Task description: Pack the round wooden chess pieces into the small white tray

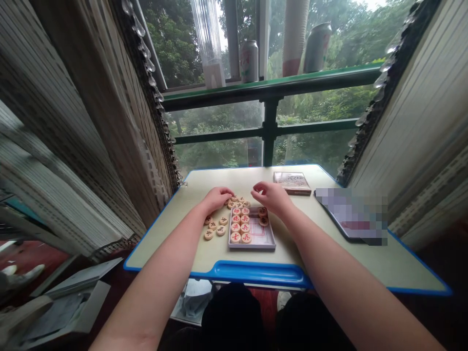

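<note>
A shallow white box (263,237) lies on the blue-rimmed table (256,274), with round wooden chess pieces (240,225) set in rows inside its left and far parts. More loose pieces (215,228) lie on the table left of the box and behind it. My left hand (216,197) rests palm down at the loose pieces behind the box, fingers curled onto them. My right hand (271,195) hovers over the box's far edge, fingers bent downward toward the pieces there. What either hand's fingertips hold is hidden.
A flat box lid (292,182) lies at the table's far right. A dark tablet-like slab (351,214) sits on the right side. Cans (249,60) and cup stacks (294,36) stand on the window ledge. Blinds hang on both sides; papers (73,292) lie on the floor left.
</note>
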Demonstrator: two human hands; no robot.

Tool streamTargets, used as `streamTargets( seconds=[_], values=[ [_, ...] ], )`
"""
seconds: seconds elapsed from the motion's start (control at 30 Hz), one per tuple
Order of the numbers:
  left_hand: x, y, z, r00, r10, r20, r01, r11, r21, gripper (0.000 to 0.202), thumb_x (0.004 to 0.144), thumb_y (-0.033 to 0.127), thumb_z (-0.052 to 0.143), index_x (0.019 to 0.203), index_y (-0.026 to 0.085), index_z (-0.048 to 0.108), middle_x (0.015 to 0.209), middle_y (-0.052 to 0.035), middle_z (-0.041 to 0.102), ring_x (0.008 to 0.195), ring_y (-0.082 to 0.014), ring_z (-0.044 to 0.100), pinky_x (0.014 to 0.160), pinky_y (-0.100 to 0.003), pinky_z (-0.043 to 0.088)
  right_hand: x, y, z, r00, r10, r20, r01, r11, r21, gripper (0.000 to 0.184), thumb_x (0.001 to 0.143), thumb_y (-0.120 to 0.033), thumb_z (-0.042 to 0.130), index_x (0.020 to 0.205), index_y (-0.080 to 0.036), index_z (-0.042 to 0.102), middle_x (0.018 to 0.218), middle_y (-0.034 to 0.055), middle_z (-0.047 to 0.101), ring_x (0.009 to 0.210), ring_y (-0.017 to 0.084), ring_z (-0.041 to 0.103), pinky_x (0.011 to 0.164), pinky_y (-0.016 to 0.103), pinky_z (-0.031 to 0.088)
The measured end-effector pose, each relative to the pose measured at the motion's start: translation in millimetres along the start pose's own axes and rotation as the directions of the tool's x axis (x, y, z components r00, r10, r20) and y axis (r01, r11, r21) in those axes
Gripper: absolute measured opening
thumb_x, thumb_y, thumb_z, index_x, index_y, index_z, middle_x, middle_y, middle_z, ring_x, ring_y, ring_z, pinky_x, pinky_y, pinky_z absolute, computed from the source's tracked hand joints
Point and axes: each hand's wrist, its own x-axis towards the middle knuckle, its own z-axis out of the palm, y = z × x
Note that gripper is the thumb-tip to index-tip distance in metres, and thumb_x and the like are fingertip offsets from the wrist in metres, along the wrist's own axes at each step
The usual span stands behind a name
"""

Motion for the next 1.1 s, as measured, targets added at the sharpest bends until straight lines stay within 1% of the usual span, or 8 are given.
streamTargets(
  seconds=[0.17, 0.33, 0.5, 0.7, 0.87, 0.93, 1.0, 1.1],
  values=[
    [-0.7, 2.0, -0.5, 1.0, -0.014, 0.001, 0.014, 1.0, 0.013, 0.022, 0.07, 0.023, 0.054, 0.084, 0.014, 0.068, 0.082, -0.0052, 0.069, 0.076, -0.0154, 0.06, 0.073, -0.027, 0.047, 3.0, 8.9, 3.4, 0.994, 0.082, 0.073, -0.076, 0.994, -0.084, 0.02, 0.076, -0.033, 0.056, 0.087, -0.021, 0.069, 0.088, 0.0035, 0.071, 0.077, 0.017, 0.062, 0.065, 0.025, 0.043],
    [-2.3, 2.3, -0.4, 1.0, 0.014, 0.028, -0.015, 0.999, 0.045, 0.026, 0.072, 0.026, 0.055, 0.091, 0.015, 0.068, 0.09, -0.006, 0.069, 0.083, -0.0168, 0.06, 0.08, -0.029, 0.046, 6.8, 20.1, 8.2, 0.993, 0.056, 0.104, -0.043, 0.991, -0.126, 0.019, 0.076, -0.033, 0.058, 0.086, -0.022, 0.07, 0.088, 0.003, 0.071, 0.083, 0.018, 0.061, 0.073, 0.027, 0.044],
    [-3.0, 1.9, -0.1, 0.999, 0.026, 0.033, -0.028, 0.996, 0.087, 0.029, 0.076, 0.03, 0.052, 0.095, 0.015, 0.069, 0.096, -0.0073, 0.069, 0.086, -0.0176, 0.06, 0.083, -0.03, 0.045, 10.0, 26.7, 13.6, 0.99, 0.068, 0.127, -0.057, 0.994, -0.091, 0.022, 0.074, -0.032, 0.061, 0.091, -0.024, 0.071, 0.088, 0.0017, 0.071, 0.081, 0.018, 0.06, 0.074, 0.027, 0.044],
    [-0.3, -0.7, -1.1, 0.997, 0.077, 0.003, -0.076, 0.973, 0.217, 0.027, 0.075, 0.031, 0.053, 0.092, 0.017, 0.069, 0.086, -0.0055, 0.069, 0.075, -0.0167, 0.06, 0.073, -0.028, 0.047, 12.8, 30.6, 17.2, 0.993, 0.023, 0.119, -0.004, 0.988, -0.154, 0.024, 0.075, -0.033, 0.057, 0.09, -0.023, 0.073, 0.092, 0.0039, 0.069, 0.085, 0.02, 0.057, 0.082, 0.031, 0.041],
    [-2.0, 1.3, -4.0, 0.993, 0.103, -0.06, -0.079, 0.946, 0.314, 0.021, 0.072, 0.031, 0.058, 0.082, 0.016, 0.068, 0.079, -0.0049, 0.068, 0.071, -0.0169, 0.059, 0.067, -0.027, 0.047, 13.0, 29.6, 17.1, 0.991, 0.024, 0.13, -0.004, 0.988, -0.152, 0.024, 0.075, -0.032, 0.057, 0.091, -0.021, 0.072, 0.09, 0.0048, 0.068, 0.082, 0.019, 0.057, 0.078, 0.028, 0.041],
    [-1.6, 0.9, -4.9, 0.991, 0.113, -0.066, -0.085, 0.939, 0.333, 0.019, 0.073, 0.029, 0.057, 0.083, 0.017, 0.069, 0.082, -0.0048, 0.069, 0.073, -0.017, 0.06, 0.07, -0.027, 0.047, 12.7, 28.9, 16.9, 0.991, 0.025, 0.13, -0.006, 0.989, -0.151, 0.024, 0.075, -0.031, 0.057, 0.091, -0.021, 0.072, 0.089, 0.0047, 0.068, 0.082, 0.018, 0.057, 0.078, 0.028, 0.041],
    [0.0, -0.9, -5.4, 0.989, 0.126, -0.079, -0.091, 0.934, 0.345, 0.02, 0.075, 0.024, 0.054, 0.085, 0.017, 0.07, 0.087, -0.005, 0.07, 0.08, -0.0174, 0.061, 0.077, -0.027, 0.047, 12.2, 28.2, 16.4, 0.991, 0.03, 0.132, -0.01, 0.988, -0.151, 0.024, 0.075, -0.031, 0.057, 0.091, -0.022, 0.072, 0.09, 0.0049, 0.068, 0.082, 0.018, 0.057, 0.078, 0.027, 0.041],
    [3.4, -5.1, -5.4, 0.988, 0.118, -0.099, -0.082, 0.949, 0.305, 0.027, 0.076, 0.013, 0.048, 0.092, 0.016, 0.07, 0.094, -0.0053, 0.07, 0.09, -0.0164, 0.062, 0.085, -0.027, 0.046, 11.6, 27.2, 15.5, 0.99, 0.031, 0.14, -0.011, 0.99, -0.142, 0.024, 0.076, -0.031, 0.057, 0.091, -0.022, 0.073, 0.091, 0.0053, 0.068, 0.082, 0.018, 0.057, 0.078, 0.027, 0.041]
  ],
)
